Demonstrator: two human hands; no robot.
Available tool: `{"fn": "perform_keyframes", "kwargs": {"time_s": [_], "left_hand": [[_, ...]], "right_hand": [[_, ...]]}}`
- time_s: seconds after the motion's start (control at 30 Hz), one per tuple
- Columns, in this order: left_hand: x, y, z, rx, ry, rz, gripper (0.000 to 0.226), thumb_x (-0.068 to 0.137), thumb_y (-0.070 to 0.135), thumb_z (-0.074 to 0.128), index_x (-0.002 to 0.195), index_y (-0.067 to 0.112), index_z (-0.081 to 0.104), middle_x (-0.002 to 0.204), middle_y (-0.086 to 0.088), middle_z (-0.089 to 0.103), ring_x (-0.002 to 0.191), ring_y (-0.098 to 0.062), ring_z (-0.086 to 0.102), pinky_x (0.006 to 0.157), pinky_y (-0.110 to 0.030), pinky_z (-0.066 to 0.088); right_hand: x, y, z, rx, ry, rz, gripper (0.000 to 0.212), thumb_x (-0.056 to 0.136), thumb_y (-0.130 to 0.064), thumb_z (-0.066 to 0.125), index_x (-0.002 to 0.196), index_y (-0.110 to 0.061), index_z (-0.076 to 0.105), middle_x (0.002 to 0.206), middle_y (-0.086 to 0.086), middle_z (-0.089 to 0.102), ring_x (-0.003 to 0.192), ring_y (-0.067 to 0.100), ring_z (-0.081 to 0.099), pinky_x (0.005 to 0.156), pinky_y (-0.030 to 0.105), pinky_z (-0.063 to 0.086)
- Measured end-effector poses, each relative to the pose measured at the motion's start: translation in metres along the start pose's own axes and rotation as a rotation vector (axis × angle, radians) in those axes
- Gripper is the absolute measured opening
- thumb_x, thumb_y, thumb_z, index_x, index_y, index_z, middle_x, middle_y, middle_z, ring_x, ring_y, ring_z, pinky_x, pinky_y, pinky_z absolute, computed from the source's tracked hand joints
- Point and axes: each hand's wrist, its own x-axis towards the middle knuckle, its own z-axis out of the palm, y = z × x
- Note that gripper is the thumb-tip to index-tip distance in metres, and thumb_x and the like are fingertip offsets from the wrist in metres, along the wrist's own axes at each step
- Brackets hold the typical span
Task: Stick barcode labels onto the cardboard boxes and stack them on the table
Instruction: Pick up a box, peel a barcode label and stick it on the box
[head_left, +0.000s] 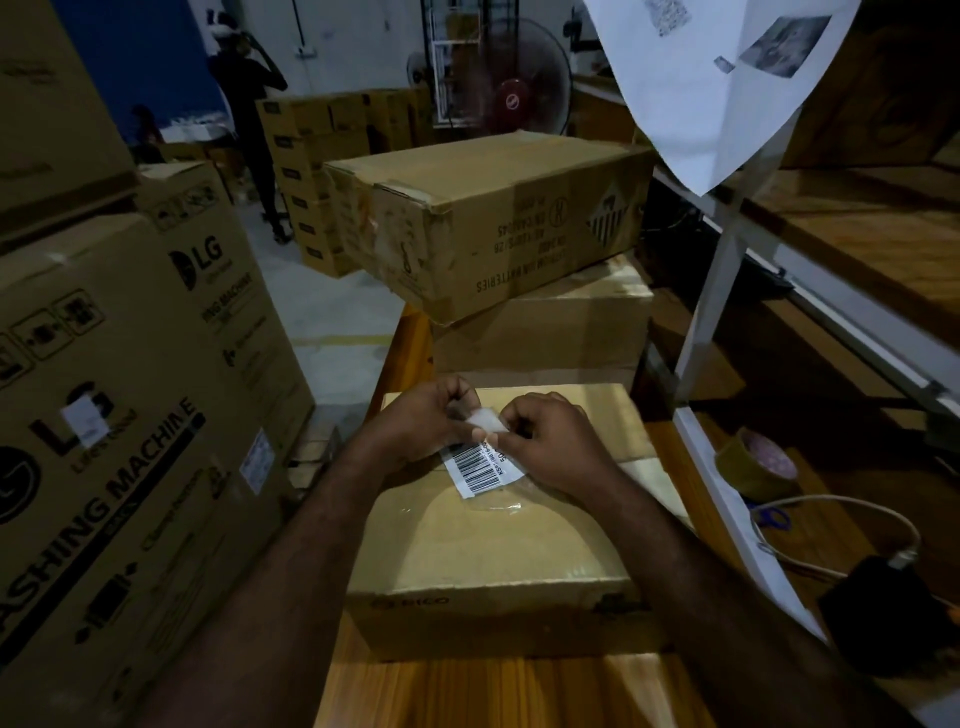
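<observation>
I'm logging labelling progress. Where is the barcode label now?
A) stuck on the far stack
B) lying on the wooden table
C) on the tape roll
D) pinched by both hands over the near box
D: the left hand and right hand both pinch the barcode label above the near box.

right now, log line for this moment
step: peeling label | left hand: pinches label | right hand: pinches label | box: under hands | stack: behind
</observation>
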Motion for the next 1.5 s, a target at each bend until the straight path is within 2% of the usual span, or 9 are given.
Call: {"fn": "perform_keyframes", "kwargs": {"time_s": [0.13,0.37,0.57,0.7,0.77,0.9,1.17,1.33,1.5], "left_hand": [[0.001,0.001,-0.004,-0.012,-0.016,-0.001,0.023,0.083,0.002,0.073,0.096,0.014,0.057,0.1,-0.014,0.068,0.092,-0.029,0.071,0.079,-0.044,0.061],[0.002,-0.005,-0.005,-0.109,-0.011,-0.02,0.025,0.081,-0.001,0.073,0.096,0.012,0.059,0.105,-0.021,0.068,0.099,-0.039,0.069,0.088,-0.061,0.054],[-0.001,-0.001,-0.005,-0.048,-0.054,-0.007,0.031,0.084,0.004,0.073,0.111,0.012,0.06,0.108,-0.014,0.068,0.094,-0.026,0.071,0.074,-0.037,0.062],[-0.002,-0.003,-0.01,-0.1,-0.128,-0.04,0.035,0.081,0.006,0.076,0.114,0.012,0.065,0.108,-0.016,0.071,0.094,-0.027,0.073,0.076,-0.038,0.061],[-0.004,0.0,-0.011,-0.049,-0.113,-0.046,0.03,0.084,0.006,0.073,0.113,0.012,0.067,0.103,-0.012,0.074,0.088,-0.022,0.074,0.071,-0.031,0.06],[-0.008,-0.003,-0.011,-0.127,-0.062,-0.012,0.026,0.082,0.001,0.074,0.106,0.005,0.068,0.098,-0.017,0.074,0.09,-0.031,0.072,0.08,-0.043,0.061],[-0.009,-0.004,-0.013,-0.134,-0.012,0.027,0.025,0.08,-0.001,0.074,0.104,0.005,0.069,0.096,-0.016,0.075,0.086,-0.029,0.073,0.077,-0.041,0.061],[-0.012,-0.004,-0.011,-0.171,-0.005,0.036,0.017,0.082,-0.002,0.072,0.094,0.009,0.069,0.09,-0.012,0.075,0.077,-0.022,0.074,0.065,-0.03,0.059],[-0.012,-0.004,-0.012,-0.158,-0.001,0.052,0.017,0.081,-0.001,0.073,0.092,0.011,0.069,0.089,-0.01,0.075,0.073,-0.016,0.074,0.06,-0.024,0.057]], "right_hand": [[0.002,0.0,0.002,0.047,0.016,0.018,0.02,0.071,-0.054,0.063,0.082,-0.036,0.063,0.08,-0.015,0.064,0.084,0.012,0.056,0.08,0.036,0.048],[0.004,0.002,0.001,-0.113,-0.066,-0.027,0.045,0.073,-0.06,0.056,0.097,-0.025,0.071,0.102,-0.014,0.06,0.103,0.013,0.048,0.089,0.034,0.038],[0.001,0.0,0.001,-0.062,-0.072,-0.054,0.024,0.079,-0.05,0.061,0.078,-0.026,0.062,0.082,-0.011,0.06,0.09,0.013,0.05,0.084,0.036,0.038],[-0.002,-0.003,-0.001,0.006,-0.054,-0.058,0.028,0.08,-0.038,0.069,0.062,-0.025,0.052,0.066,-0.008,0.056,0.077,0.017,0.051,0.073,0.038,0.044],[-0.002,-0.003,0.0,0.017,-0.034,-0.07,0.028,0.078,-0.04,0.068,0.063,-0.02,0.056,0.064,-0.004,0.058,0.071,0.018,0.052,0.066,0.04,0.047],[-0.001,-0.002,0.001,0.076,-0.032,-0.019,0.026,0.078,-0.044,0.068,0.062,-0.029,0.054,0.062,-0.006,0.06,0.062,0.012,0.059,0.057,0.04,0.05],[-0.003,-0.005,-0.002,0.291,-0.077,0.113,0.017,0.073,-0.034,0.08,0.083,-0.031,0.066,0.073,-0.003,0.071,0.066,0.011,0.069,0.063,0.041,0.058],[-0.006,-0.009,-0.003,0.156,-0.128,0.1,0.018,0.074,-0.036,0.076,0.065,-0.032,0.062,0.066,-0.01,0.069,0.062,0.005,0.064,0.058,0.03,0.05],[-0.013,-0.013,-0.005,0.009,-0.08,-0.007,0.023,0.08,-0.039,0.069,0.065,-0.031,0.054,0.065,-0.011,0.056,0.067,0.013,0.057,0.059,0.029,0.042]]}}
